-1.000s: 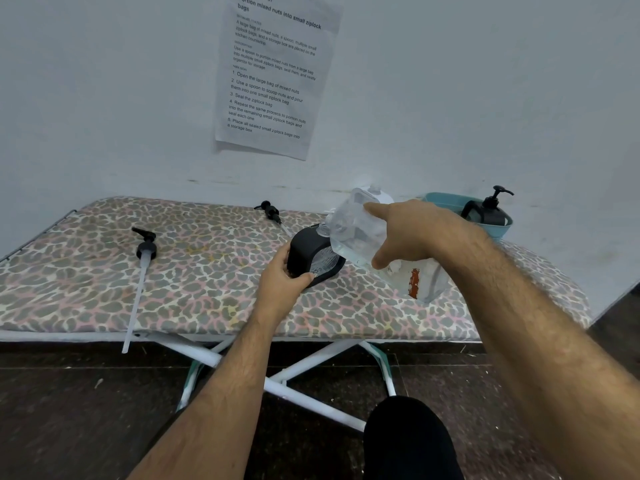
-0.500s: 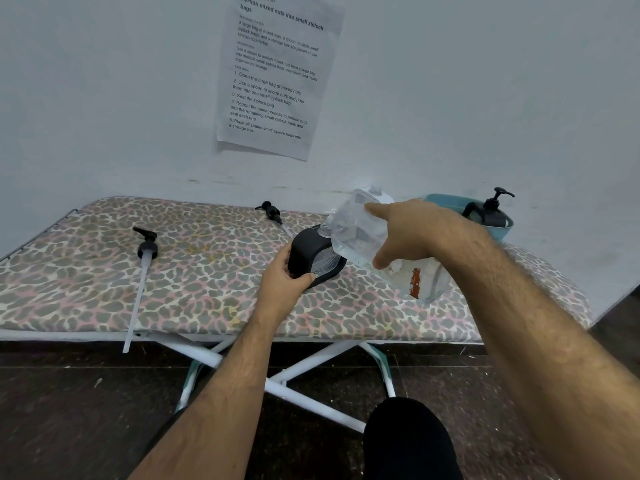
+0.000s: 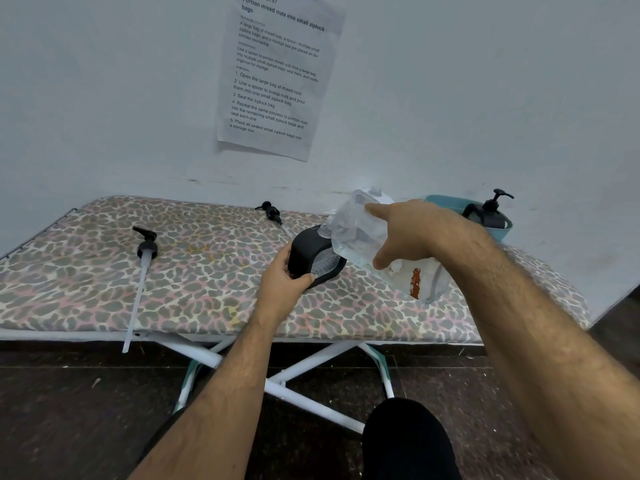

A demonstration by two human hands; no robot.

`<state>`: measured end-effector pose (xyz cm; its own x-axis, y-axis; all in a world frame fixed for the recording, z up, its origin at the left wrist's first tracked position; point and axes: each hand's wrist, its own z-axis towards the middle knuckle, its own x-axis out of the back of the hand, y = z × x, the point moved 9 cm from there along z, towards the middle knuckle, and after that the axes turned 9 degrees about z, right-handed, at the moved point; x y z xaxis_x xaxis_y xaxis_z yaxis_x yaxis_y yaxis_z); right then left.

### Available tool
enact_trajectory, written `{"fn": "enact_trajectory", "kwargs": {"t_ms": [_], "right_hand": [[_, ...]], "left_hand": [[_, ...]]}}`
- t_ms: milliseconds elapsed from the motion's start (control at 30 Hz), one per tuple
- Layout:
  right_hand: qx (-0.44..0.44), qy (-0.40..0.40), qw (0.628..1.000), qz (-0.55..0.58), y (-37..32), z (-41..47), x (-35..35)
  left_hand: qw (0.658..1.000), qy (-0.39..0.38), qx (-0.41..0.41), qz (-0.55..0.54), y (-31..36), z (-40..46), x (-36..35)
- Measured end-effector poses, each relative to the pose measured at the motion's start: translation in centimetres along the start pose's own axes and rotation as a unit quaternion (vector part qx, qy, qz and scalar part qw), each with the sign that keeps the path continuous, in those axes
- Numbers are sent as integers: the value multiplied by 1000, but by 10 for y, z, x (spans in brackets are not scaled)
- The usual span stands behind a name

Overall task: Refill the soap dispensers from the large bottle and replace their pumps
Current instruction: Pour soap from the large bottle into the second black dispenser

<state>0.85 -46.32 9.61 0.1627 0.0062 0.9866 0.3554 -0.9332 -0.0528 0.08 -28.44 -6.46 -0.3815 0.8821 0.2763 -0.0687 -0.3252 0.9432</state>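
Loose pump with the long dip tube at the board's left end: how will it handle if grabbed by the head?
The loose pump is probably light and head-heavy. Its thin translucent tube runs long and overhangs the ironing board edge, so it likely flexes and swings. Being round, it may roll if nudged sideways, and the tube could be slick with soap, though that cannot be seen.

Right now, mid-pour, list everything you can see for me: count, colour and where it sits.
large bottle: 1, clear, tilted, neck at the dispenser's mouth
dispenser: 1, black, on the board, centre
loose pumps: 2, black with long tubes, one left, one at the back
pumped dispenser: 1, black, in the tub
tub: 1, teal, far right
ironing board: 1, leopard-print cover, white legs
paper sheet: 1, white, on the wall
left hand: grips the dispenser
right hand: grips the large bottle
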Motion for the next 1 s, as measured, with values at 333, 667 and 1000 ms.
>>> {"fn": "enact_trajectory", "kwargs": {"t_ms": [333, 667, 1000], "right_hand": [[0, 4, 1000, 0, 3, 2, -1], [2, 34, 997, 73, 15, 0, -16], [27, 121, 981, 149, 31, -3, -53]], "left_hand": [[1000, -2, 3, 1, 1, -1, 0], [1000, -2, -3, 3, 4, -2, 1], [1000, 1, -3, 14, 6, -4, 1]]}}
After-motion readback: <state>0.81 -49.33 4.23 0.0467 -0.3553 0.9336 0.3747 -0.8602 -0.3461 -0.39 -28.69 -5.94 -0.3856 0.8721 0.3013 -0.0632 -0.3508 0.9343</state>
